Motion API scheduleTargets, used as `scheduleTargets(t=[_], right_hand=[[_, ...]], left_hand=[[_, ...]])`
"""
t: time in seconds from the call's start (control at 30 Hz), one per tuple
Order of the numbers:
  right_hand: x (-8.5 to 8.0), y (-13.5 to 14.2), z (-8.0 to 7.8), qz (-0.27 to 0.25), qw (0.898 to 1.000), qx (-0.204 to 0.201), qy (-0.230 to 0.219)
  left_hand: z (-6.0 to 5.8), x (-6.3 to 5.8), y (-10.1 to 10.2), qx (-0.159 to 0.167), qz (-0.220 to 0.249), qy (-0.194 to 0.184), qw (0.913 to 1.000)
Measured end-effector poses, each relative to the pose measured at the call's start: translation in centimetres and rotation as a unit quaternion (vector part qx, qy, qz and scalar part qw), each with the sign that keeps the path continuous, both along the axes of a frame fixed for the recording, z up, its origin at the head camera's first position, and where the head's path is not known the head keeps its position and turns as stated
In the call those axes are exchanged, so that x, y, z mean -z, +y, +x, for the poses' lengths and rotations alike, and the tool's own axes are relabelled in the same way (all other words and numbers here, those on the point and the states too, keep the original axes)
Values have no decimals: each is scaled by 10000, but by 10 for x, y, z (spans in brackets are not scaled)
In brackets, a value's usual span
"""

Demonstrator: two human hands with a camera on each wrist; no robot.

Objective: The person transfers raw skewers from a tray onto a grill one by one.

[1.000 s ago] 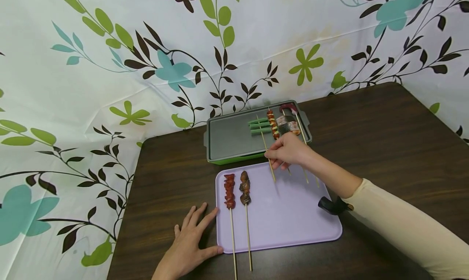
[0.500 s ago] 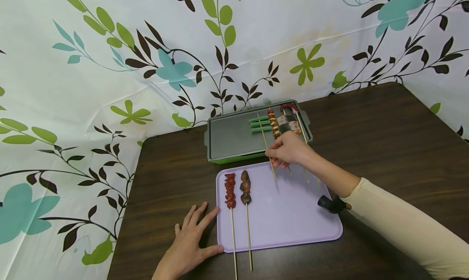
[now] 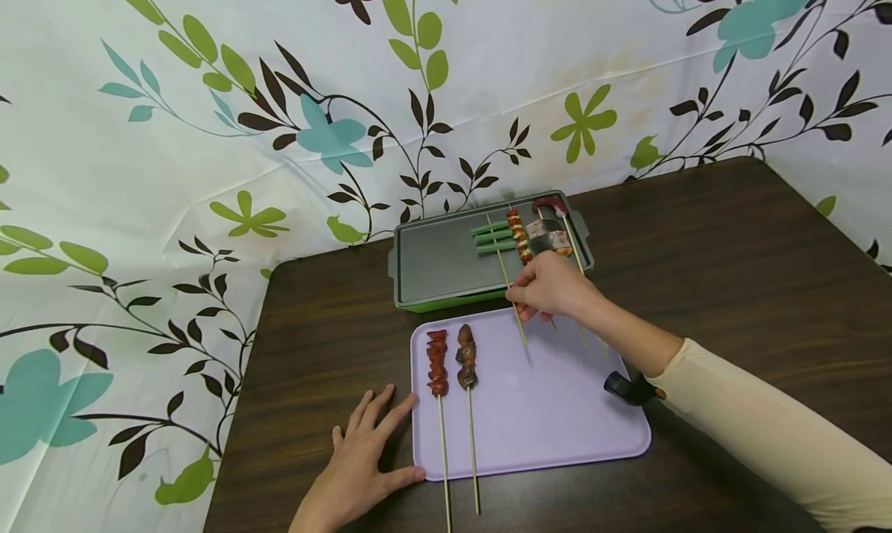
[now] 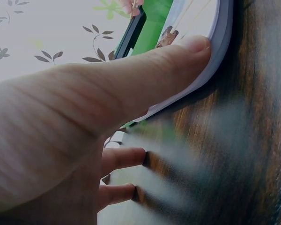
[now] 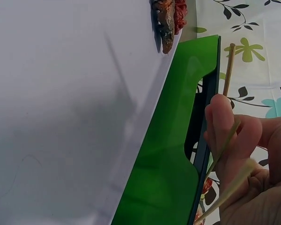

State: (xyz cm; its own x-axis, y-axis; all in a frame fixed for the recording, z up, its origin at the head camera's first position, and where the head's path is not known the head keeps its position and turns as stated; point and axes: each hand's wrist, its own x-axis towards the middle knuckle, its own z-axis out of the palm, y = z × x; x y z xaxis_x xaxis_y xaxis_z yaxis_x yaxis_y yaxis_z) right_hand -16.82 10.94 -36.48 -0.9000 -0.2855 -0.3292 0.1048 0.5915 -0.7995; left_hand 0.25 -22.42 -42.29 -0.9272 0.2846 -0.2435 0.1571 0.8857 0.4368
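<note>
My right hand pinches the thin wooden stick of a skewer of green vegetable pieces over the front of the grey-topped green grill. The pieces lie on the plate, and the stick's lower end overhangs the lilac tray. In the right wrist view, the stick end sticks out past the fingers. My left hand rests spread on the table, its thumb at the tray's near left corner. A red meat skewer and a brown meat skewer lie on the tray.
Right of the green skewer, the grill holds a red-and-yellow skewer, a fish-like piece and a dark red curled skewer; their sticks reach forward under my hand. A black handle-like object shows beside my right sleeve. Patterned cloth hangs behind.
My right hand stays at the grill's front, still pinching the green skewer's stick, which has shifted very slightly. The left hand and the skewers on the tray have not moved.
</note>
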Motion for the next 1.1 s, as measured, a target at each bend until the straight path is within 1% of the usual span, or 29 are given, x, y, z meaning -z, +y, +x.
scheduleTargets(t=[0.2, 0.37, 0.5, 0.6, 0.73, 0.87, 1.0, 1.1], right_hand=[[-3, 0, 3, 84, 10000, 13, 18], [-7, 3, 10, 139, 9997, -47, 207], [-8, 8, 17, 66, 9995, -53, 315], [-9, 12, 24, -92, 9995, -19, 287], [-10, 18, 36, -295, 9990, -52, 335], [-10, 24, 52, -483, 9976, -180, 452], [-6, 28, 71, -683, 9955, -454, 465], [0, 28, 88, -794, 9940, -688, 318]], left_hand=[[1, 2, 0, 6, -22, 4, 10000], [0, 3, 0, -5, -50, 17, 10000], [0, 3, 0, -24, -49, -13, 10000], [0, 3, 0, -28, -50, -16, 10000], [0, 4, 0, -32, -60, -10, 10000], [0, 5, 0, -39, -50, -47, 10000], [0, 5, 0, -37, -31, -62, 10000], [0, 5, 0, -40, -41, -43, 10000]])
